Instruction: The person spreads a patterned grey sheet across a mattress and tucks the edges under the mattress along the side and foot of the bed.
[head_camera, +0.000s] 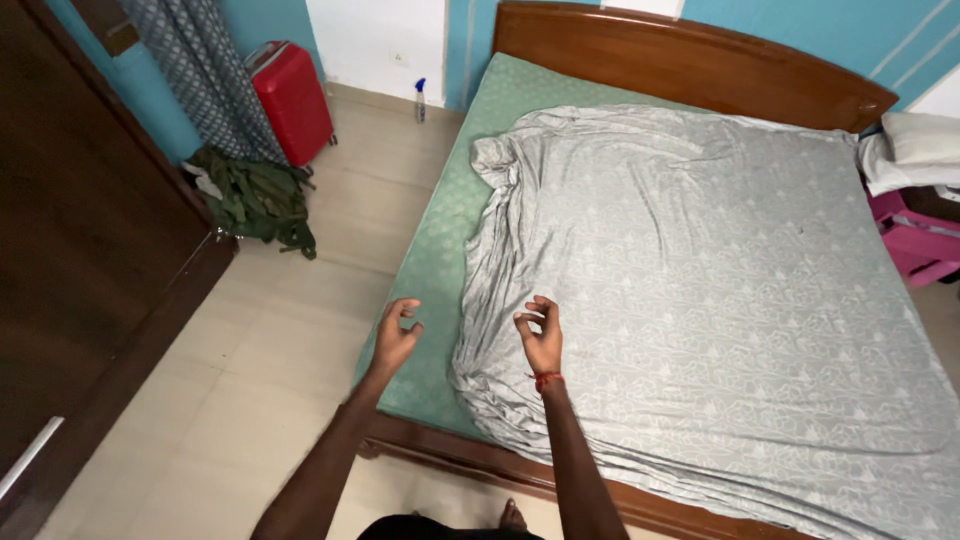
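Observation:
A grey patterned bedsheet (720, 270) lies spread over a green mattress (445, 215) on a wooden bed. The sheet's left edge is bunched and leaves a strip of mattress bare. My left hand (395, 335) hovers over that bare strip near the bed's corner, fingers curled and apart, holding nothing. My right hand (540, 335), with a red thread at the wrist, hovers just over the sheet's rumpled near-left edge, fingers loosely curled, gripping nothing.
The wooden headboard (690, 60) runs along the far side. A red suitcase (292, 100) and a green bag (255, 200) sit on the tiled floor at left. A dark wooden wardrobe (80, 260) stands close on the left. A pink stand (915, 240) with white pillows is at right.

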